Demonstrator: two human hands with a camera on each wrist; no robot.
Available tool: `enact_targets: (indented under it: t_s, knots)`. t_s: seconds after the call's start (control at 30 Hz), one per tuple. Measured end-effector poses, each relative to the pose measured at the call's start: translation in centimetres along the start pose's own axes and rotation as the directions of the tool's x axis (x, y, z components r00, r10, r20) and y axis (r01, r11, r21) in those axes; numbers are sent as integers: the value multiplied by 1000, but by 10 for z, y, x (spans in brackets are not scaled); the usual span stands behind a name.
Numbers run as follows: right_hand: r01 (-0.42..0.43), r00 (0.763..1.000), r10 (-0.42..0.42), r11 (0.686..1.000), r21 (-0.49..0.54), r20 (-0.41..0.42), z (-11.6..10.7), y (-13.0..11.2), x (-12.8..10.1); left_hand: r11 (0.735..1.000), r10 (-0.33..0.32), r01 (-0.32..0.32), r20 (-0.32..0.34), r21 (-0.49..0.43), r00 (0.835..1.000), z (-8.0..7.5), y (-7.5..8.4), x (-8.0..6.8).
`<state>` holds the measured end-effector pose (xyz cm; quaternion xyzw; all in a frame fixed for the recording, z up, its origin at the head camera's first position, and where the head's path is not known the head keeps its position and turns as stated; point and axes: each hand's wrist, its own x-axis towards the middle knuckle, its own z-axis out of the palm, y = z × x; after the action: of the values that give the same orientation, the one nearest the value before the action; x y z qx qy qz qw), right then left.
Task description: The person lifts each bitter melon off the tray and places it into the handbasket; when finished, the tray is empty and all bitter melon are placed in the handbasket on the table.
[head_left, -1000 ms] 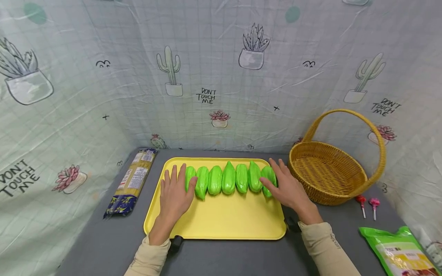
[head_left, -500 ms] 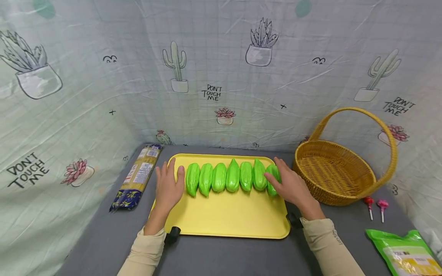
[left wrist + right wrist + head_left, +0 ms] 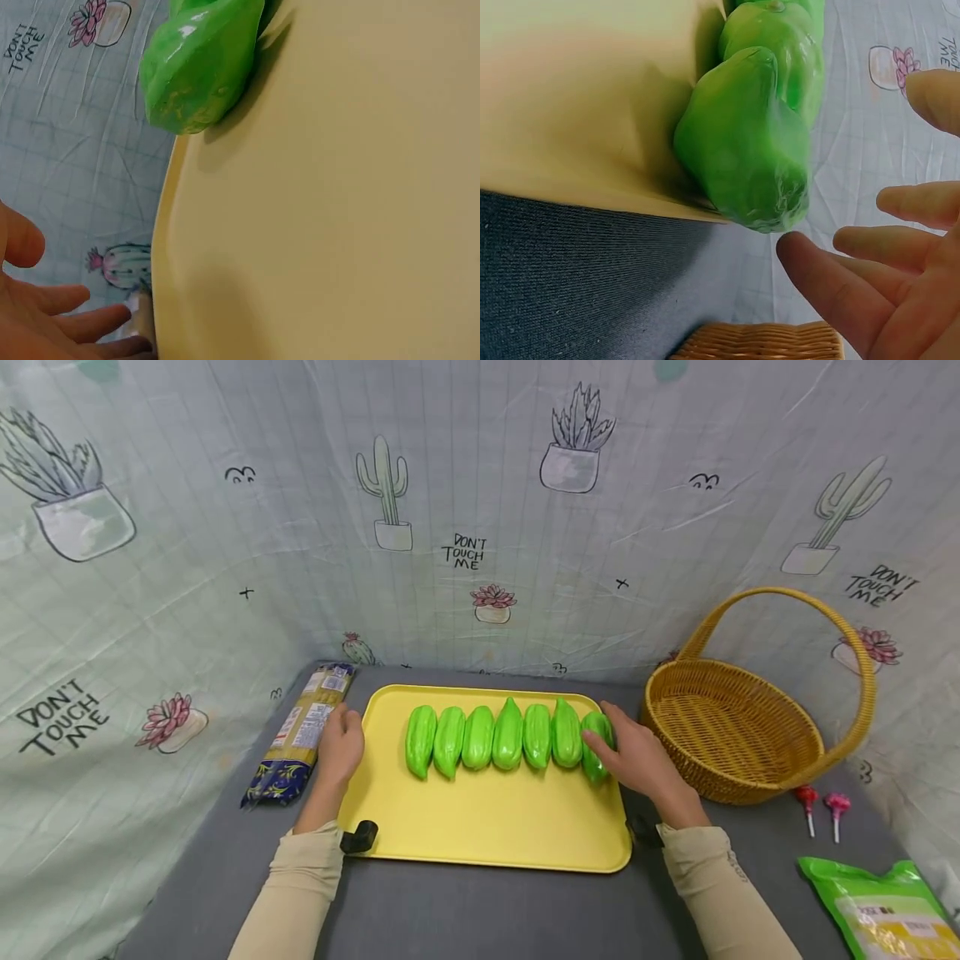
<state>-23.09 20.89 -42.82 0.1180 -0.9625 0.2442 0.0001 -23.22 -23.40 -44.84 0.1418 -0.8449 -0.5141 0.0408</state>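
Observation:
Several glossy green, oblong, ribbed fruit-like pieces (image 3: 507,739) lie side by side in a row on the yellow tray (image 3: 480,827). My right hand (image 3: 641,760) is at the right end of the row, its thumb overlapping the last green piece (image 3: 742,142) in the head view. In the right wrist view its fingers are spread and relaxed, one fingertip close by that piece's end. Beyond the tray's left edge, my left hand (image 3: 341,747) is beside a pack of pasta (image 3: 303,735), overlapping its edge. The left wrist view shows loosely extended fingers (image 3: 94,324) with nothing gripped.
A wicker basket (image 3: 731,727) with a tall handle stands right of the tray, close to my right hand. Two lollipops (image 3: 807,806) lie in front of it. A green bag (image 3: 877,902) is at the front right. A printed curtain (image 3: 487,510) hangs behind the grey table (image 3: 465,910).
My left hand has moved left, off the green row and past the tray's edge toward the pasta pack. My right hand stays by the last green piece. The head view has shifted slightly.

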Motion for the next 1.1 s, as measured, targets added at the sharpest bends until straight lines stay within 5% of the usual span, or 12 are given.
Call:
enact_targets:
  t_s: [0.27,0.77,1.1]
  knots:
    - [-6,1000,5,1000,30,23,-2,1,7,994,-89,92,45,-66,995,-1,2,9]
    - [-111,990,109,994,24,91,2,5,12,992,-78,70,-78,-105,994,11,-10,19]
    - [-122,982,118,992,16,149,10,7,13,978,-144,120,-140,-168,980,17,-20,21]
